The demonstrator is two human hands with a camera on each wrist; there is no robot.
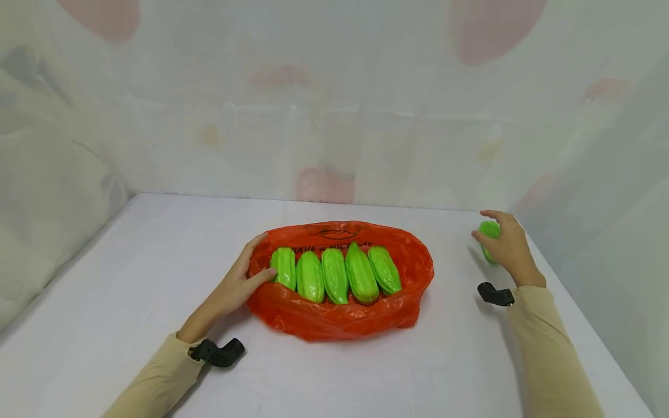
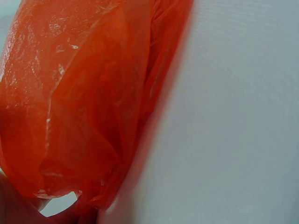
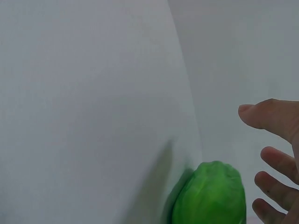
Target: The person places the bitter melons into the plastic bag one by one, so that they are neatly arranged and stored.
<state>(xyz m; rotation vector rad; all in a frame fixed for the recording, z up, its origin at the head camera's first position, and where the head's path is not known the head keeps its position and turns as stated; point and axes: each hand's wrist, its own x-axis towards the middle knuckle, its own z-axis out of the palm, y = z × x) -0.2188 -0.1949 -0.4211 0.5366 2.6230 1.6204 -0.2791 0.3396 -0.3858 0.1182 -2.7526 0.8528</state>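
Note:
My left hand [image 1: 237, 284] is at the left rim of a red plastic bag [image 1: 334, 325], gripping its edge. The thumb reaches inside over the leftmost of several glossy green, ridged, gourd-like vegetables [image 1: 309, 277], which lie side by side in the bag's wide mouth. In the left wrist view, the bag's crinkled side [image 2: 84, 102] fills much of the picture. Far to the right, my right hand [image 1: 507, 247] hovers with spread fingers around a single green vegetable [image 1: 489, 230] on the table. The right wrist view shows a gap between the fingers and this vegetable [image 3: 210, 196].
A white-covered table [image 1: 449, 366] carries everything. A patterned cloth wall [image 1: 397, 145] rises at its back, with more cloth along the left and right sides. Dark camera mounts [image 1: 219, 354] stick out from both wrists.

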